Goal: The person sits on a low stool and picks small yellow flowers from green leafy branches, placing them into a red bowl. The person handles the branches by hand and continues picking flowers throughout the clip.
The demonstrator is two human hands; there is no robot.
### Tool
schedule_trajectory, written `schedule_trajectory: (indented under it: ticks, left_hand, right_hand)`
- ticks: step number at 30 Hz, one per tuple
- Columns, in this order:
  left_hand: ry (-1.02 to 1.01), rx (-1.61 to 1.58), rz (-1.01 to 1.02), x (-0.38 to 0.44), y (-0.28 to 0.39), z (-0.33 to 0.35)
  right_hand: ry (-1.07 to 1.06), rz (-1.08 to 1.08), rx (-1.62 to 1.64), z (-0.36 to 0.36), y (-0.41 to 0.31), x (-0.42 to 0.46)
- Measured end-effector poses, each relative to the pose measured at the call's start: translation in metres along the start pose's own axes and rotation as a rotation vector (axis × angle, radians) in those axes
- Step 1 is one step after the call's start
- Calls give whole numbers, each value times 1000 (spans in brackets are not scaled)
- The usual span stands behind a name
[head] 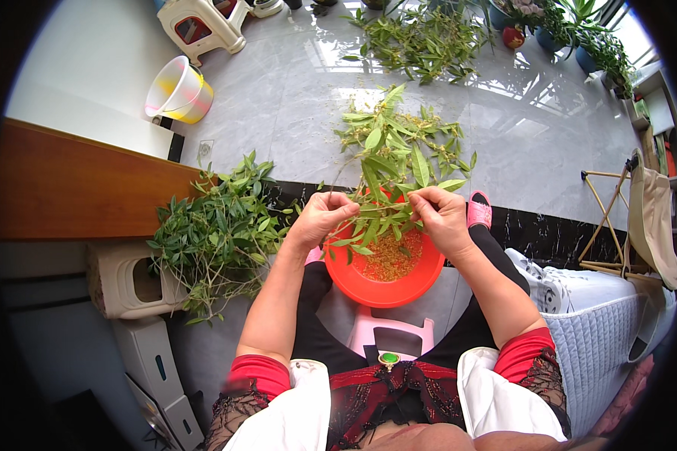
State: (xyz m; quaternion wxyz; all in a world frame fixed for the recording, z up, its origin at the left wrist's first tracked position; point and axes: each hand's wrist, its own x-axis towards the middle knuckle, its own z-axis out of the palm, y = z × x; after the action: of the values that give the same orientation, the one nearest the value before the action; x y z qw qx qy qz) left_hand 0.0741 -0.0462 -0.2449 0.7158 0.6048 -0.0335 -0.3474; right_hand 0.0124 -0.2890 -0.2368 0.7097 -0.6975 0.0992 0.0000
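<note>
Above a red plastic basin (383,290), my left hand (327,217) pinches a thin stem of a leafy branch (381,163). My right hand (440,214) is at the same branch's right side, thumb and forefinger together at a twig; what exactly lies between these fingertips is too small to tell. Small orange-yellow blossoms (392,256) cover the basin's bottom. The branch's green leaves hang over the basin's far rim and hide part of it. Beyond, flowering cuttings (429,129) lie on the grey tiles.
A heap of leafy branches (214,237) lies left beside a beige stool (107,282). More cuttings (429,42) are spread at the far side. A bucket (180,93) stands far left, a folding chair (649,220) right, a pink stool (366,332) between the legs.
</note>
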Motion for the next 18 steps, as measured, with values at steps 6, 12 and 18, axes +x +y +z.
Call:
schedule_trajectory:
  ticks: [6, 12, 18]
  left_hand:
    - [80, -7, 6, -1, 1, -5]
    - [94, -6, 5, -2, -1, -10]
    - [63, 5, 6, -5, 5, -10]
  right_hand:
    - [-73, 49, 92, -12, -14, 3]
    - [-451, -313, -507, -2, -8, -7]
    - [-337, -194, -381, -4, -27, -7]
